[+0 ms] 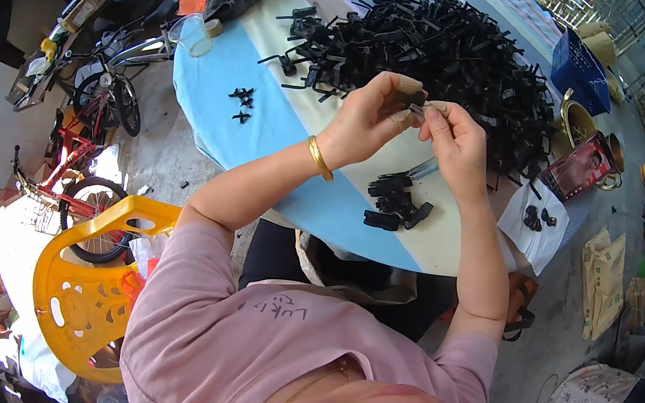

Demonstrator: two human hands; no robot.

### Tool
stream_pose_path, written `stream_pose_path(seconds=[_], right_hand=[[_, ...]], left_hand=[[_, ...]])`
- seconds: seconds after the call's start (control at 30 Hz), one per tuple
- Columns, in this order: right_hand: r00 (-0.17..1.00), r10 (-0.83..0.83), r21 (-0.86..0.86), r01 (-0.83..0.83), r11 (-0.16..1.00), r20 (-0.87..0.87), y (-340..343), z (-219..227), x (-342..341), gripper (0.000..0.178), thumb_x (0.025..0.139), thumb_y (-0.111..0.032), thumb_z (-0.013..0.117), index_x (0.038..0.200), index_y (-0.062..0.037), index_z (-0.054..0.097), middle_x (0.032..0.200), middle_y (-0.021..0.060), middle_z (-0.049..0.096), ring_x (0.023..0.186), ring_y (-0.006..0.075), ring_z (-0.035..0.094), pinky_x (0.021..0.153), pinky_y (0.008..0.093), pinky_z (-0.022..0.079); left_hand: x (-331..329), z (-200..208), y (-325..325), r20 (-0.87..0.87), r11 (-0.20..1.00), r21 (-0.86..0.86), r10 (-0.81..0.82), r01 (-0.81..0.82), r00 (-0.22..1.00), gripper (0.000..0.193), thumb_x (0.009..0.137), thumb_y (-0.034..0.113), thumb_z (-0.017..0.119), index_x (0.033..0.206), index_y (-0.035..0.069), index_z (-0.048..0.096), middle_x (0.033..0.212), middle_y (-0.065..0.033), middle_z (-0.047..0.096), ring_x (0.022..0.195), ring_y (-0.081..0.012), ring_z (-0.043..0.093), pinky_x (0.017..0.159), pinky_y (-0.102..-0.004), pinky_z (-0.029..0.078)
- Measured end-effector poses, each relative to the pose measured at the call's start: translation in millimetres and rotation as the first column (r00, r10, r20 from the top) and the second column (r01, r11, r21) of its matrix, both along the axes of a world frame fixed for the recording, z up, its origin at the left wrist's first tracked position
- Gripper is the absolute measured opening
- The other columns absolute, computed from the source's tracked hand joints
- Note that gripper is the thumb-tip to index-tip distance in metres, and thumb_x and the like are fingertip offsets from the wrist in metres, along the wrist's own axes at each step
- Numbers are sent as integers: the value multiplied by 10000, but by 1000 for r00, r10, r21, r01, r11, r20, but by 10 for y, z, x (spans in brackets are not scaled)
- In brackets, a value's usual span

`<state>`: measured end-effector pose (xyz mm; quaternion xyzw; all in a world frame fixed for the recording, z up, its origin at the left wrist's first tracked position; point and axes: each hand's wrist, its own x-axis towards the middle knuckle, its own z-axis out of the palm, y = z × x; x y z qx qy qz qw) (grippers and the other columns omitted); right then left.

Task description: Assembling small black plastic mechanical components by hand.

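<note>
My left hand [363, 124] and my right hand [458, 145] meet above the table, both closed, fingertips nearly touching. Pale tan coverings wrap some fingertips. A small dark piece [415, 97] shows between the left fingers, its kind hidden. The right thumb and finger pinch right beside it; what they hold is too small to make out. Just beyond my hands rises a big pile of black plastic parts [446, 45]. Below the right hand lies a small cluster of black parts [394, 198], with a thin silvery object [422, 169] next to it.
A few tiny black pieces [242, 104] lie on the striped tablecloth [209, 122] at left. Black bits rest on white paper [534, 225] at right, near a red box [579, 169] and a blue basket [582, 72]. A yellow chair [88, 292] stands at my left.
</note>
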<state>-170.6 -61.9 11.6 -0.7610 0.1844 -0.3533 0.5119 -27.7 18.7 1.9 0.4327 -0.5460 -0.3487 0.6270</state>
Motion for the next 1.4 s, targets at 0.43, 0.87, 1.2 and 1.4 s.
stream_pose_path(seconds=[0.43, 0.87, 1.2, 1.4], right_hand=[[997, -27, 57, 31, 998, -70, 108, 0, 22, 178, 902, -156, 496, 855, -15, 591, 623, -31, 523, 504, -5, 351, 443, 158, 267], [993, -23, -133, 39, 990, 118, 24, 161, -89, 148, 765, -18, 659, 893, 3, 588, 792, -3, 590, 692, 39, 529, 631, 162, 432], [998, -30, 117, 36, 992, -49, 6, 187, -78, 177, 739, -40, 692, 870, -8, 577, 764, 2, 590, 691, 67, 552, 633, 189, 464], [995, 99, 308, -88, 947, -20, 9, 184, -67, 163, 812, -152, 635, 877, -6, 600, 691, -10, 576, 620, 35, 491, 572, 175, 404]], left_hand=[[-42, -7, 88, 270, 944, -201, 309, -260, 912, 229, 791, -45, 589, 1011, -20, 532, 1072, -85, 576, 948, -116, 556, 818, -237, 463], [138, 147, -31, -744, 918, 18, -252, 395, 619, 337, 915, 127, 439, 1220, -3, 381, 1077, -151, 549, 957, -221, 578, 840, -346, 506], [-23, 148, 80, -101, 950, 82, -292, 300, 951, 480, 848, 35, 540, 1289, 5, 352, 1165, -85, 503, 1003, -163, 536, 877, -306, 456], [-28, 63, 46, -17, 990, 85, -112, 113, 994, 500, 785, -39, 597, 1240, -6, 392, 1151, -79, 510, 1007, -147, 533, 870, -281, 459]])
